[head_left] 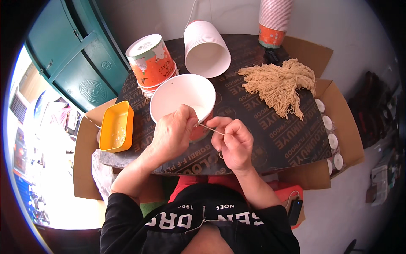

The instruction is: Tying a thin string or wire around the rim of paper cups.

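Head view: left hand (174, 131) and right hand (234, 144) each pinch a thin tan cord (212, 129) at the near rim of a paper bucket (179, 96) on the dark tabletop (275, 146). Close pinches and a gentle, even pull should spare the rim. The cord looks straight between the fingers; the bucket, white inside, shows reddish-orange outside.

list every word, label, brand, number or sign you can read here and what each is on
Wording not copied, only where it stands:
Black tabletop: large brown lettering, repeated in slanting rows.
Black top: big white letters and smaller characters, upside down in this view.
Upturned orange bucket: dark lettering on the side; marks on its base too small to read.
Green door: round raised emblems.
Front white bucket: outside mostly hidden, nothing legible.
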Motion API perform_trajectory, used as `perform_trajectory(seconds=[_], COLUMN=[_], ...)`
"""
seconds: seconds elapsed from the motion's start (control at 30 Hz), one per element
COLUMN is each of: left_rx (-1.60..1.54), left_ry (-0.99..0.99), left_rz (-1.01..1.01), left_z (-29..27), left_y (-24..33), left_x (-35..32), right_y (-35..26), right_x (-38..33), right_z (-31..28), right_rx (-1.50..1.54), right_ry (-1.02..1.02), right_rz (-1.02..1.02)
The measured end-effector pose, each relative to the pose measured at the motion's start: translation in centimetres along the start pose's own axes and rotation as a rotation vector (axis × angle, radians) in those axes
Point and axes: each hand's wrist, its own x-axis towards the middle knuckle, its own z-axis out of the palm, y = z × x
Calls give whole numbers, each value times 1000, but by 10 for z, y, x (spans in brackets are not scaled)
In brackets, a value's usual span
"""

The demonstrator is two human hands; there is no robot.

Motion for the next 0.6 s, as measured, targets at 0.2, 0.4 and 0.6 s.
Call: perform_trajectory(seconds=[0.2, 0.4, 0.6], left_rx=[5, 9, 21], left_ry=[-16, 35, 83], left_rz=[-47, -23, -52], left_z=[-1, 0, 2], left_y=[2, 1, 2], left_x=[3, 3, 4], right_y=[6, 5, -5], right_x=[-5, -12, 2], right_z=[-12, -12, -6], right_rx=[-19, -209, -476], right_ry=[-2, -77, -112], right_rz=[0, 78, 161])
